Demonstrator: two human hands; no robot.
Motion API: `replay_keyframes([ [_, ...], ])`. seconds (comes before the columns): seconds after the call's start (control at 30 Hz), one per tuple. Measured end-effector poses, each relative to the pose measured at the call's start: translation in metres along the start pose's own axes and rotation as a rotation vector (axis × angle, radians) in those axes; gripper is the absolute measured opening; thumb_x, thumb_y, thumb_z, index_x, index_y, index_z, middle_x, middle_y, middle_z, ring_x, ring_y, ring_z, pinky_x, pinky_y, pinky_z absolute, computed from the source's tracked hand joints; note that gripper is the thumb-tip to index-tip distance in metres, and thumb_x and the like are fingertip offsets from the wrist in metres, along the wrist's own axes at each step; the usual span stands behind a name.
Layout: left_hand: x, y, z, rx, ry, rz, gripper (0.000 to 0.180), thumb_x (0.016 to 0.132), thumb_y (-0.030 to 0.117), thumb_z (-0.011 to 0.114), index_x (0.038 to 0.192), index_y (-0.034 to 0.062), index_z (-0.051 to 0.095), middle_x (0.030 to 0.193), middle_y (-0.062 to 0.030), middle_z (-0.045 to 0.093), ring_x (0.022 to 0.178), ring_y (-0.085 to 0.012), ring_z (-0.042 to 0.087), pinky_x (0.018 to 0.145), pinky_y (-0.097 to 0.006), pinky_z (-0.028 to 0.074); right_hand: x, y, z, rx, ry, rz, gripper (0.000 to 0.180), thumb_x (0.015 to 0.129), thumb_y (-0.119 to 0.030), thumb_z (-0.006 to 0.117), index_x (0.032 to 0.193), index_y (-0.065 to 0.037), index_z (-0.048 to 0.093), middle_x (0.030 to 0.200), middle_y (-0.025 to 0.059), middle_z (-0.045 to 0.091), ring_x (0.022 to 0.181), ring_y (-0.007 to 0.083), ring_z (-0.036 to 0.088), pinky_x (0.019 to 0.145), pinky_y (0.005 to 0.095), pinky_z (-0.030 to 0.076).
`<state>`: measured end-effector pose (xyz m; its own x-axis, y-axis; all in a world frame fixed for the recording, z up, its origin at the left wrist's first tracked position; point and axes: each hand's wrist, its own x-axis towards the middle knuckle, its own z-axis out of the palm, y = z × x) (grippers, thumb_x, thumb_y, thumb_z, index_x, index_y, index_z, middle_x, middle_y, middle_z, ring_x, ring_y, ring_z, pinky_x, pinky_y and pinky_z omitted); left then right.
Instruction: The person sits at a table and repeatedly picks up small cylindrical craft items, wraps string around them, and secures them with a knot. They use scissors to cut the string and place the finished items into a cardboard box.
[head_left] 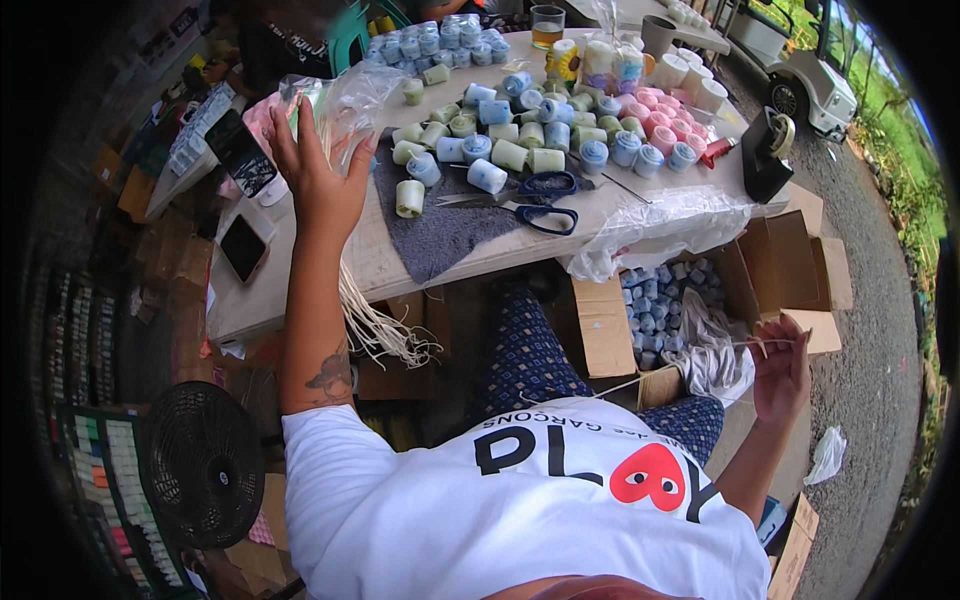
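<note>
Strings [368, 322] cream; candles [487, 177] lt blue, grn & pink; trousers [522, 345] navy w/ diamonds

Matt, fibrous finish on the pale cords [388, 325] and on the thin strand [645, 377]. Waxy and smooth-looking on the small candles [509, 154]. Rough, matt cloth for the grey mat [425, 235]; smooth and pale on the tabletop [228, 308]. Smooth plastic on the scissors' handles [548, 220], grey metal on the blades [470, 199]. Shiny, crinkled clear plastic in the sheet [665, 230]; plain matt cardboard in the open box [604, 325]. Clear glass in the tumbler [547, 28].
</note>
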<state>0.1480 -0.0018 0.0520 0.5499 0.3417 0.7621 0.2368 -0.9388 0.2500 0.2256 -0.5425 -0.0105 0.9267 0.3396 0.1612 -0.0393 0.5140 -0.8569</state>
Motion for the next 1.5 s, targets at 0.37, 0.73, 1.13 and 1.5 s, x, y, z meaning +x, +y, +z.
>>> replay_keyframes([
  [0.37, -0.172, 0.271, 0.079, -1.314, -1.722, -0.006, 0.043, 0.093, 0.031, 0.053, 0.123, 0.0013, 0.047, 0.090, -0.0081, 0.056, 0.084, -0.0127, 0.053, 0.081, -0.027, 0.043, -0.007, -0.031, 0.021, 0.137, -0.134, -0.083, 0.055, 0.099, -0.041, 0.026, 0.137, -0.002, 0.034, 0.141, 0.0176, 0.036, 0.133, 0.0279, 0.031, 0.102, 0.0437, 0.032],
  [0.73, -0.125, 0.104, 0.047, -0.936, -1.417, -0.366, 0.036, 0.095, 0.035, 0.049, 0.102, 0.0042, 0.066, 0.065, 0.0053, 0.041, 0.061, -0.0041, 0.042, 0.057, -0.021, 0.043, -0.138, -0.051, -0.201, 0.453, 0.735, -0.295, 0.032, 0.100, -0.028, 0.034, 0.105, -0.001, 0.051, 0.061, -0.0009, 0.037, 0.056, 0.0124, 0.037, 0.072, 0.0312, 0.044],
  [1.13, -0.211, -0.032, 0.058, -0.266, -1.570, -0.769, 0.035, 0.089, 0.035, 0.059, 0.108, 0.0066, 0.066, 0.066, 0.0049, 0.050, 0.063, -0.0059, 0.047, 0.059, -0.024, 0.043, -0.115, -0.046, -0.183, -0.066, 0.929, -0.264, 0.035, 0.099, -0.034, 0.037, 0.112, -0.005, 0.052, 0.064, -0.0029, 0.035, 0.051, 0.0086, 0.033, 0.048, 0.0246, 0.032],
  [1.5, -0.143, 0.236, 0.080, -0.820, -1.160, 0.119, 0.042, 0.092, 0.023, 0.056, 0.129, 0.0058, 0.050, 0.086, -0.0077, 0.056, 0.074, -0.0153, 0.050, 0.072, -0.027, 0.043, -0.083, 0.002, -0.098, -0.201, 0.356, -0.027, 0.021, 0.095, -0.019, 0.050, 0.104, 0.000, 0.057, 0.081, 0.0041, 0.061, 0.070, 0.0104, 0.056, 0.065, 0.0237, 0.046],
])
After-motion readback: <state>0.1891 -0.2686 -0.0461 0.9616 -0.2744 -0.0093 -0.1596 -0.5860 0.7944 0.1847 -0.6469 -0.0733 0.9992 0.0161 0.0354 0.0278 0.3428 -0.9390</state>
